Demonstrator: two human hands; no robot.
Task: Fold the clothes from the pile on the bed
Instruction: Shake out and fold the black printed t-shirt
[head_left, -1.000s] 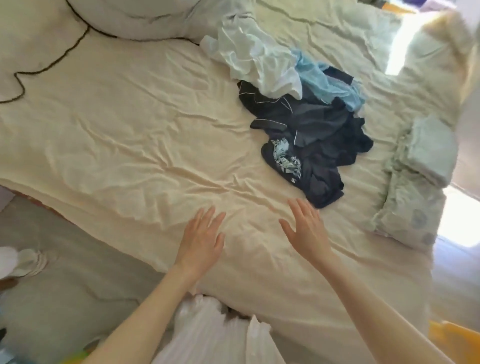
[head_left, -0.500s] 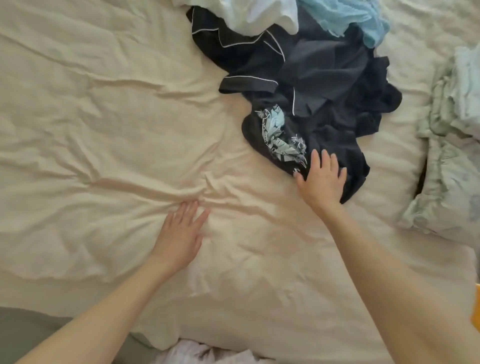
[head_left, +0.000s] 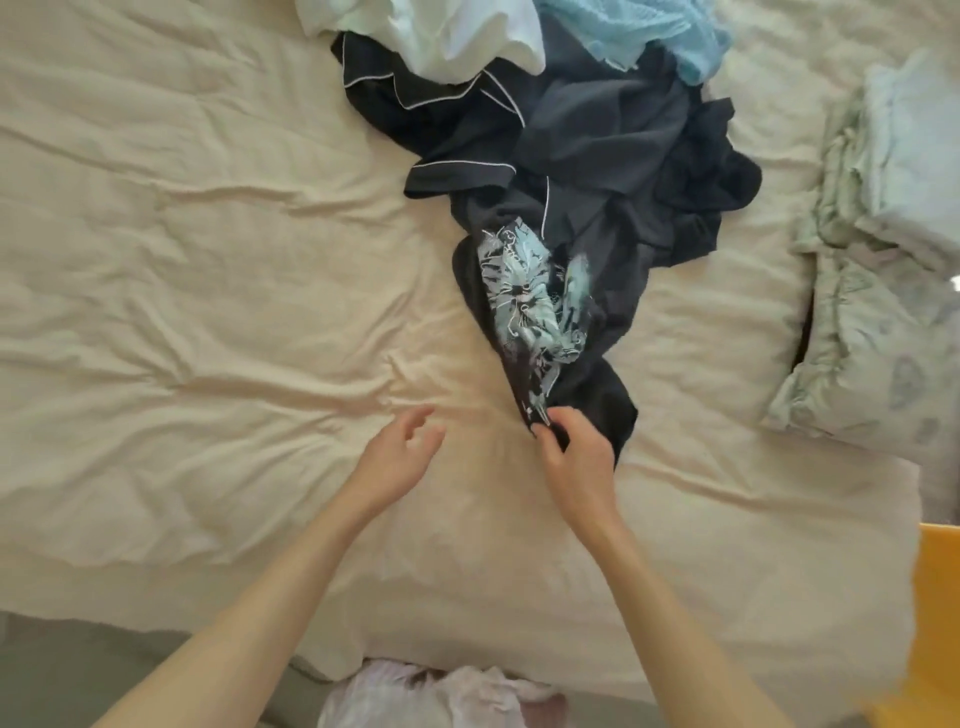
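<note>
Two bare hands work over the cream bedsheet (head_left: 208, 312), and everything here sits in relation to the pile of clothes (head_left: 597, 145) heaped at the far side of the bed. Left of the pile the sheet lies wrinkled and bare. Below the pile and a little to its left, the left hand (head_left: 397, 457) hovers above the sheet with its fingers loosely spread and holding nothing. Just beside it, at the pile's near tip, the right hand (head_left: 576, 457) pinches the lowest corner of a dark printed garment (head_left: 530, 296), a black piece with a pale blue-and-white floral print that trails out of the pile toward the person while its upper part remains tucked under the dark clothes. Within the pile, a white garment (head_left: 457, 36) lies at the top left, a navy piece with white piping (head_left: 447, 135) beneath it, and a light blue garment (head_left: 644, 31) at the top right. Right of the pile, well apart from it, lie pale green pillows (head_left: 872, 312).
</note>
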